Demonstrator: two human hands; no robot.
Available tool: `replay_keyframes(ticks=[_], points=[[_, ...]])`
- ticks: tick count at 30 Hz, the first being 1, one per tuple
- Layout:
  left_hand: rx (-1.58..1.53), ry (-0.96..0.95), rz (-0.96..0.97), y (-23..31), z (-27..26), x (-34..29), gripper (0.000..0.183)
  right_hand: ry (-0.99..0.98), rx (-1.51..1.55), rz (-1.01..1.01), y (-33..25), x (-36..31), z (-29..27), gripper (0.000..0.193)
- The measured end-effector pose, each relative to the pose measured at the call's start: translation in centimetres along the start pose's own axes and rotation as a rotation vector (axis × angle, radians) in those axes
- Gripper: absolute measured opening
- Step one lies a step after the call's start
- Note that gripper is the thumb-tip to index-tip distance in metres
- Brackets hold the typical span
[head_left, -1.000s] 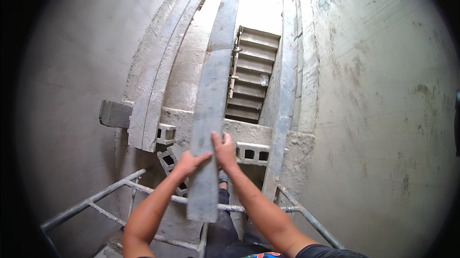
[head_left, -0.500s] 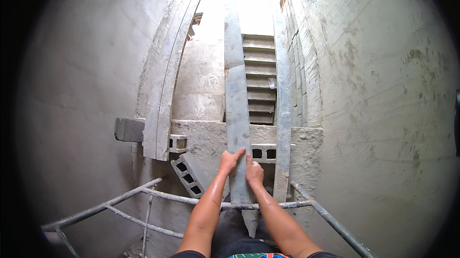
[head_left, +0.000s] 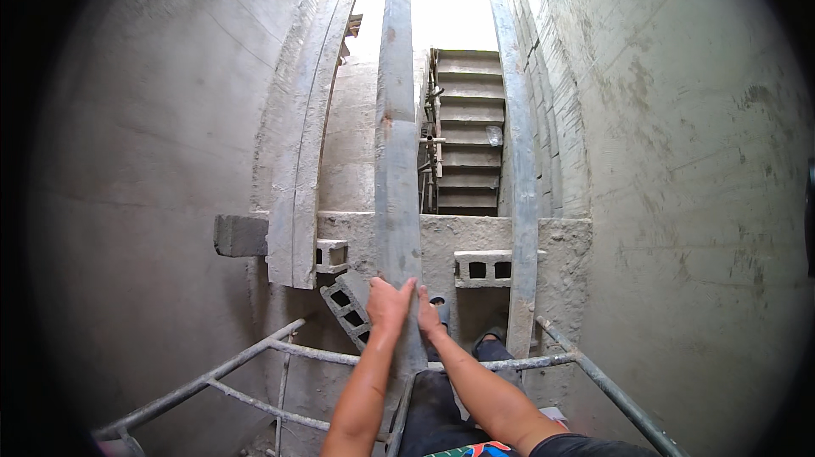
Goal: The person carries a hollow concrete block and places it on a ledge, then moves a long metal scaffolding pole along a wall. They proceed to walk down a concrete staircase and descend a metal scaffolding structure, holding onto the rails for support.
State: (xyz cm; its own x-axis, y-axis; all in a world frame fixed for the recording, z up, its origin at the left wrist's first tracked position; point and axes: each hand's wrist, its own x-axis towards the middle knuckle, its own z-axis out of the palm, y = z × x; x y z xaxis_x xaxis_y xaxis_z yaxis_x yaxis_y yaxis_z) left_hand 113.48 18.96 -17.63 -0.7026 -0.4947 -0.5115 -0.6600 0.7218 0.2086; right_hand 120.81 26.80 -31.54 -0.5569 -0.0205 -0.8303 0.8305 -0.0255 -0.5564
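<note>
Head: plank (head_left: 397,194) between the fingers (head_left: 408,289)

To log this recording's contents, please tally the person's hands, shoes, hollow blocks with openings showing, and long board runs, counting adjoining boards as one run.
Hands: 2 (left hand, right hand)
Shoes: 2
Hollow blocks: 3
Board runs: 3 (left run, middle run, right run)
Total: 10

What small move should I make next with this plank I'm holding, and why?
Perhaps ease the near end of the middle plank slightly right: your left hand and right hand both hold it near that end, and its gap to the right plank looks wider than its gap to the left boards.
</note>
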Motion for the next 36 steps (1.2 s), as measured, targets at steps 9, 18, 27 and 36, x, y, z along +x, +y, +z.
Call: replay_keyframes(ticks=[9,18,27,36], points=[[-1.132,-0.611,0.277,-0.6,4.0,7.6,0.088,-0.901,0.879,0.362,-1.1,-1.3,-2.8,0.072],[-1.394,-0.872,0.018,0.6,9.2,8.7,0.087,-0.184,0.306,0.04,-5.7,-6.0,-8.0,0.074],[-0.294,-0.115,0.1,8.9,2.8,1.6,0.082,0.202,-0.16,-0.034,-5.1,-4.3,-9.8,0.082],[-0.368,-0.263,0.222,11.3,3.1,1.7,0.089,-0.801,0.905,0.129,-2.7,-1.4,-13.8,0.078]])
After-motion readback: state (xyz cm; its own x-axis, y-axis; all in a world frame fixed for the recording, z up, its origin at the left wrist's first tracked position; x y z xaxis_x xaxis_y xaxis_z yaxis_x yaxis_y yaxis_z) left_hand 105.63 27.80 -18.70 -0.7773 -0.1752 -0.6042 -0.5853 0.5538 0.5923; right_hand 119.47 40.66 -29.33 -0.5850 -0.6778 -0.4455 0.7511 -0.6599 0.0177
